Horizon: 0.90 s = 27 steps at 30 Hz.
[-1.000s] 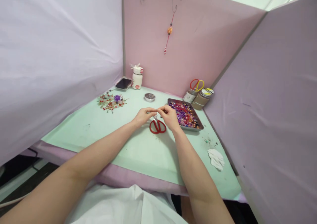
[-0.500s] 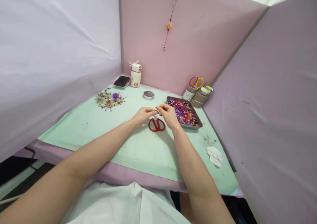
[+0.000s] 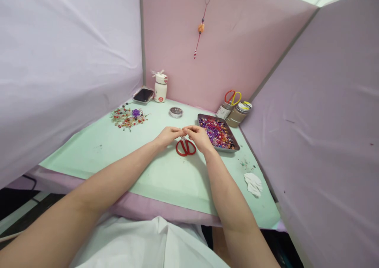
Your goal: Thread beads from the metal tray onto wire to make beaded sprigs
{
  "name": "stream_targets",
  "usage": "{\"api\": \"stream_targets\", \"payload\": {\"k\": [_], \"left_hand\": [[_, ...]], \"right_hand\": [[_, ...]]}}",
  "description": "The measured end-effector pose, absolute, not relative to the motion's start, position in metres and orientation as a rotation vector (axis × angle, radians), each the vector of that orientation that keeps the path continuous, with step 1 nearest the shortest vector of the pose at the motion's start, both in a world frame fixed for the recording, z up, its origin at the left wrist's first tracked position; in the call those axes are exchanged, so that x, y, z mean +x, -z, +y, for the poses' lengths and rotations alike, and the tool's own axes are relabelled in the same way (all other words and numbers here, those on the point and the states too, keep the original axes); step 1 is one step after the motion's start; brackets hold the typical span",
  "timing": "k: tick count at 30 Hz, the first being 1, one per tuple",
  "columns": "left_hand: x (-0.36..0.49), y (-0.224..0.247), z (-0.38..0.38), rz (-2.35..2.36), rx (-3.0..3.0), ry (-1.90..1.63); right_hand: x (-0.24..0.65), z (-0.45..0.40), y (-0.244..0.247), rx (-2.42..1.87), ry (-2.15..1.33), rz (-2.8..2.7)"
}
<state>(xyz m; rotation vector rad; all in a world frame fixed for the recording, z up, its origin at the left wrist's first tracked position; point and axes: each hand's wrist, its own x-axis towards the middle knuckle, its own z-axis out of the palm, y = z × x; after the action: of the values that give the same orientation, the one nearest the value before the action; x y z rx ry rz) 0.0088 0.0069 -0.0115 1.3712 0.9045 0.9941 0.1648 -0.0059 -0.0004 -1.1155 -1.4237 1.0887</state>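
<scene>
Above the middle of the green-topped table, my left hand (image 3: 169,136) and my right hand (image 3: 199,136) meet at the fingertips. Both are closed in a pinch, and what sits between the fingers is too small to make out. Just below the fingertips lies a pair of scissors (image 3: 186,148) with red handles, its blades mostly hidden by the hands. A small clear, shiny bit shows at the top of the handles. Close to my right hand stands a metal tray (image 3: 226,149) full of purple, red and orange beads and red cord.
Beaded strands (image 3: 128,119) lie at left. Behind are a phone (image 3: 143,95), white bottle (image 3: 160,91) and small round tin (image 3: 176,112). Two jars stand back right, one a scissors holder (image 3: 224,110). A white cloth (image 3: 253,184) lies right. A beaded string (image 3: 201,28) hangs on the pink wall.
My fingertips have come closer together and now touch or overlap. The whole view has shifted slightly; the scissors, tray and other things on the table keep their places.
</scene>
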Motion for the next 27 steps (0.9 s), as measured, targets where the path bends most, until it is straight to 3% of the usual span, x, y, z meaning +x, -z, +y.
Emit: {"api": "stream_targets", "payload": {"k": [8, 13, 19, 27], "left_hand": [[0.011, 0.011, 0.007, 0.956, 1.418, -1.041], [0.014, 0.014, 0.008, 0.909, 1.069, -1.036], [0.011, 0.012, 0.011, 0.797, 0.621, -0.683], [0.010, 0.011, 0.017, 0.787, 0.570, -0.793]], "right_hand": [[0.164, -0.002, 0.003, -1.130, -0.880, -1.458], [0.166, 0.005, 0.008, -1.123, -0.682, -1.421], [0.160, 0.001, 0.008, -1.127, -0.700, -1.459], [0.154, -0.005, 0.007, -1.107, -0.807, -1.579]]}}
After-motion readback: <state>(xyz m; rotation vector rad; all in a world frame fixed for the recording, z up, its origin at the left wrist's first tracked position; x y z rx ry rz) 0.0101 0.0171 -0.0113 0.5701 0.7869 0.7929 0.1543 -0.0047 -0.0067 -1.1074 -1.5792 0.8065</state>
